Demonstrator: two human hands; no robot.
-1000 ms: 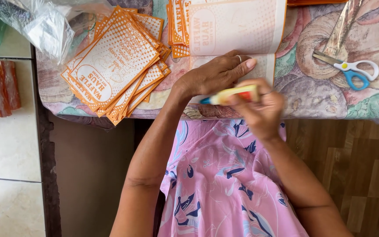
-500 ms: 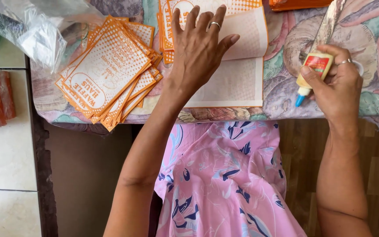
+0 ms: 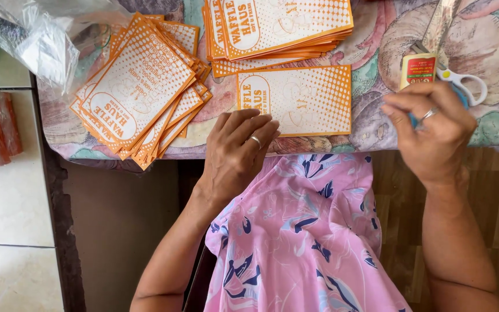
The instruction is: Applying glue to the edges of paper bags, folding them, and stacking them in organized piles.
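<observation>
My left hand (image 3: 239, 151) lies palm down at the table's near edge and holds nothing. Its fingertips touch the lower left corner of a flat orange-and-white printed paper sleeve (image 3: 301, 99). My right hand (image 3: 434, 136) is at the right, fingers pinched around the blue-tipped lower end of a small yellow glue bottle (image 3: 418, 68), which points away from me. The bottle lies against a pair of scissors (image 3: 470, 86) with a white handle. Both hands wear a ring.
A stack of the same sleeves (image 3: 278, 26) sits just beyond the single one. A fanned pile (image 3: 140, 92) lies to the left, with a crumpled clear plastic bag (image 3: 41, 40) beyond it. The patterned tablecloth (image 3: 376, 121) hangs over the edge above my pink dress (image 3: 307, 231).
The opened white sheet now lies shut, showing its orange dotted face. My left hand slid back from on top of it to the table edge. My right hand carried the glue bottle to the scissors.
</observation>
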